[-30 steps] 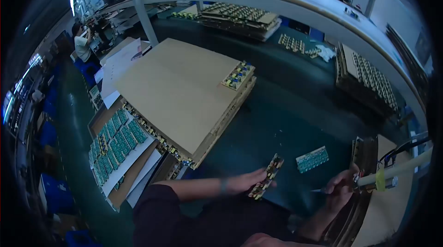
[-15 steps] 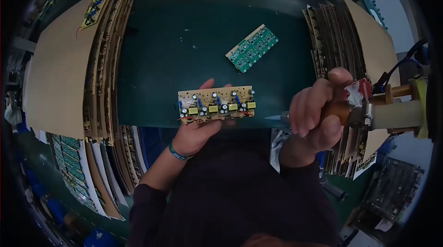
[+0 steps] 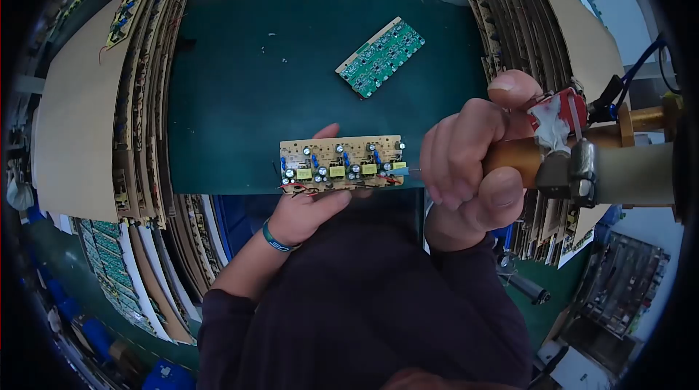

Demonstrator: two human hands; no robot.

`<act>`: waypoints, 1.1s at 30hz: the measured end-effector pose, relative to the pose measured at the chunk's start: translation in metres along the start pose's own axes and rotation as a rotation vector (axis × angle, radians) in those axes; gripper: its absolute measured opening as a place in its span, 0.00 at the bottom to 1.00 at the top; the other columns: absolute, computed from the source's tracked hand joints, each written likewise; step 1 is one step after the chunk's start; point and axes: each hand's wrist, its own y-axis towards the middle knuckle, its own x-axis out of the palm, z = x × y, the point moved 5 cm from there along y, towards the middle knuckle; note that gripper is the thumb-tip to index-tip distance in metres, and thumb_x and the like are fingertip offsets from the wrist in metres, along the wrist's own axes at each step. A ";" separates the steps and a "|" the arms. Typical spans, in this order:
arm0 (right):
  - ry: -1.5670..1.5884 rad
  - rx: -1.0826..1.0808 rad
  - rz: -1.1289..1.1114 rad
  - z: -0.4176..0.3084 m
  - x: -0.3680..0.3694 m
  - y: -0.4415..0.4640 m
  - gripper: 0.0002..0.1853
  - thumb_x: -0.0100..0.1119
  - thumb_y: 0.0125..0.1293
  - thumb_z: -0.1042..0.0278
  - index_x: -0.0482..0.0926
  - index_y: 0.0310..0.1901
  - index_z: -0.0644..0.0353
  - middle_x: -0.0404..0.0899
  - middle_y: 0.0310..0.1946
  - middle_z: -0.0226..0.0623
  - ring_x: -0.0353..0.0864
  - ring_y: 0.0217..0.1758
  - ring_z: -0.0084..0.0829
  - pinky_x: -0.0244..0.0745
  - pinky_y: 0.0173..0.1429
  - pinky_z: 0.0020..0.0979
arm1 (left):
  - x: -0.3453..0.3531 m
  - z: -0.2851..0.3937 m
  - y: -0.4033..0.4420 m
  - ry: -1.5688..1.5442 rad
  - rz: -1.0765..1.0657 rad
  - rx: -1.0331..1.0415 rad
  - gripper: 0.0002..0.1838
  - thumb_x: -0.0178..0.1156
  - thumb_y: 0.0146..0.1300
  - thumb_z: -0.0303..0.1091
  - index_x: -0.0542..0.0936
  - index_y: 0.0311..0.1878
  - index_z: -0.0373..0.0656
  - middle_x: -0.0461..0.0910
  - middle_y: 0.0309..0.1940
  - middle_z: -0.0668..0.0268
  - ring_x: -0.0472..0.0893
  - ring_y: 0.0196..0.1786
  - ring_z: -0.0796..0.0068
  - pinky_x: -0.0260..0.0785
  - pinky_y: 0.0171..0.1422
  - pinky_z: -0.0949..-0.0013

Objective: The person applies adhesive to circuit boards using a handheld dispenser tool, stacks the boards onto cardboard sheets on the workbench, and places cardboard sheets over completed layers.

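Observation:
My left hand (image 3: 301,218) is closed on the near edge of a tan circuit board (image 3: 342,150), thumb in front and fingers behind. Yellow transformers, round capacitors, blue parts and thin red and black wires cover the board's upper face. In my right hand (image 3: 470,150) is a thick glue gun (image 3: 513,164) with a brass-coloured barrel and a red part wrapped on top. Its pale blue nozzle (image 3: 397,171) reaches over the right end of the board, by the last yellow transformer; whether it touches is unclear. Farther back, a second board (image 3: 381,57) lies green side up on the dark green table.
Cardboard sheets with boards between them stand stacked at left (image 3: 80,113) and right (image 3: 575,40). A cable (image 3: 641,73) runs from the gun toward the upper right. Green boards (image 3: 113,262) sit in a lower stack at left.
My right hand has brought the glue gun leftward, so its nozzle is now over the board's right end. My left hand still holds the board. The view has shifted slightly.

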 end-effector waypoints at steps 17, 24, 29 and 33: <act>0.103 0.084 -0.015 0.004 0.000 -0.007 0.32 0.60 0.64 0.54 0.56 0.61 0.61 0.65 0.17 0.25 0.64 0.12 0.17 0.64 0.16 0.19 | -0.004 -0.003 -0.003 -0.012 0.016 0.006 0.42 0.58 0.59 0.18 0.46 0.71 0.40 0.67 0.61 0.56 0.72 0.62 0.62 0.68 0.64 0.57; 0.026 0.086 0.010 -0.001 0.005 -0.001 0.39 0.58 0.65 0.53 0.49 0.66 0.66 0.68 0.19 0.28 0.66 0.13 0.18 0.67 0.16 0.19 | 0.000 -0.005 0.000 0.065 0.034 0.000 0.41 0.54 0.57 0.14 0.47 0.71 0.41 0.67 0.60 0.57 0.72 0.61 0.65 0.68 0.64 0.59; 0.123 0.025 0.076 0.003 0.023 -0.005 0.36 0.59 0.65 0.53 0.52 0.63 0.64 0.68 0.19 0.28 0.66 0.14 0.19 0.67 0.16 0.20 | 0.010 -0.001 0.002 0.147 0.017 -0.016 0.41 0.54 0.57 0.13 0.48 0.71 0.42 0.70 0.58 0.58 0.74 0.59 0.67 0.70 0.63 0.62; 0.130 0.036 0.065 0.005 0.017 -0.007 0.35 0.59 0.64 0.53 0.53 0.62 0.64 0.68 0.19 0.28 0.66 0.14 0.19 0.67 0.16 0.20 | 0.012 -0.002 0.002 0.101 -0.002 -0.024 0.41 0.54 0.57 0.13 0.48 0.71 0.42 0.70 0.58 0.59 0.74 0.59 0.68 0.70 0.62 0.62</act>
